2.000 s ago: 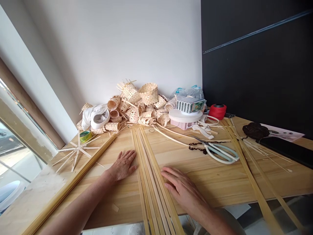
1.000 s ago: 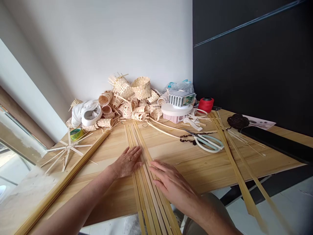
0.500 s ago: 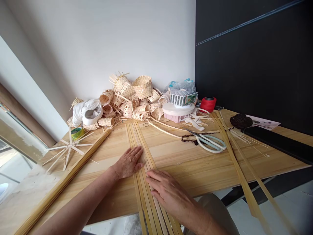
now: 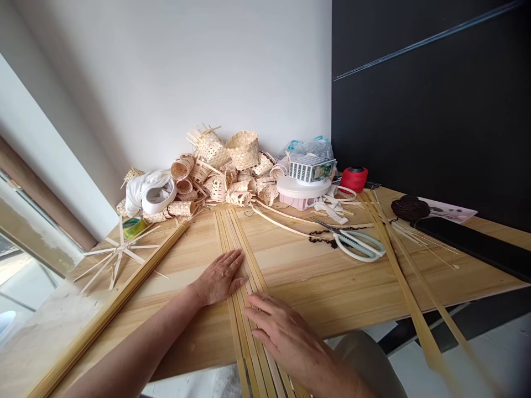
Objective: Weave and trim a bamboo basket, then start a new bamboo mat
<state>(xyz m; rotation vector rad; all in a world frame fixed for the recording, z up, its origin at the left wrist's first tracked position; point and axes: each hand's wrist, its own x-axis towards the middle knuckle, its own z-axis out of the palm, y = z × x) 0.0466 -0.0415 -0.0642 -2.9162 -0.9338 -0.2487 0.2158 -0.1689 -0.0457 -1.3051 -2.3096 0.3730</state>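
Several long flat bamboo strips (image 4: 244,326) lie side by side across the wooden table, running from the back past its front edge. My left hand (image 4: 220,276) rests flat on them, palm down, fingers extended together and thumb apart. Closer to the front edge, my right hand (image 4: 282,331) lies over the right part of the strips, its fingers slightly bent and spread. Neither hand grips anything. What is beneath the palms is hidden.
A strip bundle (image 4: 120,298) lies left, beside a star of strips (image 4: 120,250). Woven baskets (image 4: 243,150) pile up at the back. Scissors (image 4: 359,244), red thread (image 4: 354,179), dark yarn (image 4: 410,208) and loose strips (image 4: 398,265) are on the right.
My right hand has shifted slightly toward the front and left over the strips. My left hand stays nearly in place. The whole view has moved a little.
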